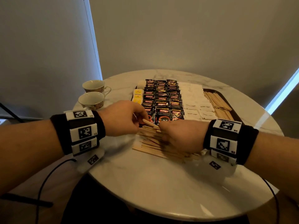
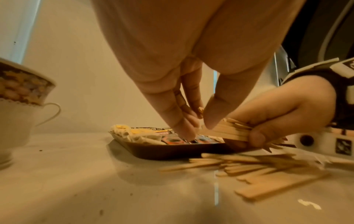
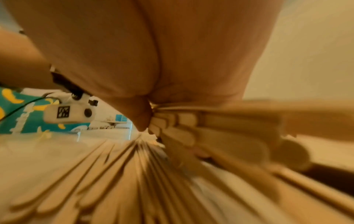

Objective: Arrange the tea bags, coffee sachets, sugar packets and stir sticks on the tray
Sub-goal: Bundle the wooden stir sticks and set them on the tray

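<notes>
My right hand (image 2: 277,112) grips a bundle of stir sticks (image 2: 228,131); my left hand (image 1: 124,118) pinches its end.

More stir sticks (image 1: 152,147) lie loose on the marble surface (image 1: 161,183) at 6 o'clock of the tray (image 2: 172,151), which carries coffee sachets (image 1: 161,101).

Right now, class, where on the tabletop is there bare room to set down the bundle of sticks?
Bare marble lies at the near table edge, in front of the loose stir sticks, and behind the tray. It is crowded between the two cups and the tray, and where the left hand and right hand gather the held sticks.
</notes>
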A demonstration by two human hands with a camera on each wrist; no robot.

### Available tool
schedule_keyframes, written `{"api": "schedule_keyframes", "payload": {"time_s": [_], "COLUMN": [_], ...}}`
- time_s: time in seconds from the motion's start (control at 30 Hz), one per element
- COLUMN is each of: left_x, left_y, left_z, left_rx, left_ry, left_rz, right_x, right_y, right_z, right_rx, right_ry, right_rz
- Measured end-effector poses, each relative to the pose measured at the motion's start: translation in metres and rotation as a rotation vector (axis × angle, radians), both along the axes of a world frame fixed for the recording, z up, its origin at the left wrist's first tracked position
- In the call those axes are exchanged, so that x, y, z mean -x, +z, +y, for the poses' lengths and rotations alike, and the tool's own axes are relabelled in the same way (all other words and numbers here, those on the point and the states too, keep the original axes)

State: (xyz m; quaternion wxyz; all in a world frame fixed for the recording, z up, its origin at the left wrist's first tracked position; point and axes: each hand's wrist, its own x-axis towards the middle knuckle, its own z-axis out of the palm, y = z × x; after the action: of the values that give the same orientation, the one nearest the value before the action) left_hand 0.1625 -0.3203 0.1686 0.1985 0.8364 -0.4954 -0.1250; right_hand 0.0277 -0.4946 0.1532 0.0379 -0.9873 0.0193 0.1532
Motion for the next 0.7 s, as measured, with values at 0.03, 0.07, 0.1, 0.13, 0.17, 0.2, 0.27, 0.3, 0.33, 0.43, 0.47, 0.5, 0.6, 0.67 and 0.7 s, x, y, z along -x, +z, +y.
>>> {"api": "schedule_keyframes", "payload": {"time_s": [0.03,0.07,0.1,0.13,0.17,0.2,0.27,0.3,0.33,0.43,0.47,0.5,0.6,0.67,0.7], "left_x": [-0.002,-0.004,-0.006,-0.007,-0.008,-0.008,-0.008,-0.009,-0.01,-0.013,-0.014,-0.015,-0.015,-0.014,-0.014], "left_y": [0.002,0.005,0.009,0.012,0.016,0.019,0.025,0.027,0.029,0.036,0.038,0.039,0.045,0.049,0.049], "left_z": [0.0,0.0,0.0,-0.002,-0.004,-0.008,-0.019,-0.025,-0.031,-0.05,-0.055,-0.059,-0.07,-0.075,-0.076], "left_rx": [0.042,0.099,0.167,0.233,0.292,0.344,0.433,0.475,0.518,0.636,0.663,0.679,0.713,0.811,0.87], "left_ry": [0.017,0.032,0.047,0.059,0.067,0.07,0.073,0.079,0.087,0.124,0.125,0.119,0.065,0.059,0.075], "left_rz": [0.029,0.066,0.11,0.154,0.198,0.242,0.309,0.325,0.341,0.396,0.405,0.404,0.42,0.547,0.646], "right_x": [-0.001,-0.002,-0.004,-0.005,-0.007,-0.01,-0.015,-0.019,-0.022,-0.03,-0.032,-0.034,-0.037,-0.037,-0.038], "right_y": [0.002,0.004,0.009,0.014,0.019,0.024,0.027,0.027,0.026,0.022,0.021,0.019,0.019,0.024,0.027], "right_z": [-0.001,-0.003,-0.004,-0.006,-0.009,-0.011,-0.017,-0.02,-0.022,-0.027,-0.028,-0.029,-0.028,-0.028,-0.028], "right_rx": [-0.037,-0.073,-0.109,-0.153,-0.22,-0.311,-0.531,-0.659,-0.802,-1.175,-1.257,-1.318,-1.364,-1.366,-1.389], "right_ry": [-0.018,-0.038,-0.058,-0.08,-0.11,-0.146,-0.206,-0.226,-0.246,-0.316,-0.327,-0.335,-0.357,-0.341,-0.336], "right_rz": [-0.011,-0.031,-0.056,-0.084,-0.11,-0.134,-0.18,-0.204,-0.224,-0.28,-0.306,-0.334,-0.407,-0.43,-0.44]}}
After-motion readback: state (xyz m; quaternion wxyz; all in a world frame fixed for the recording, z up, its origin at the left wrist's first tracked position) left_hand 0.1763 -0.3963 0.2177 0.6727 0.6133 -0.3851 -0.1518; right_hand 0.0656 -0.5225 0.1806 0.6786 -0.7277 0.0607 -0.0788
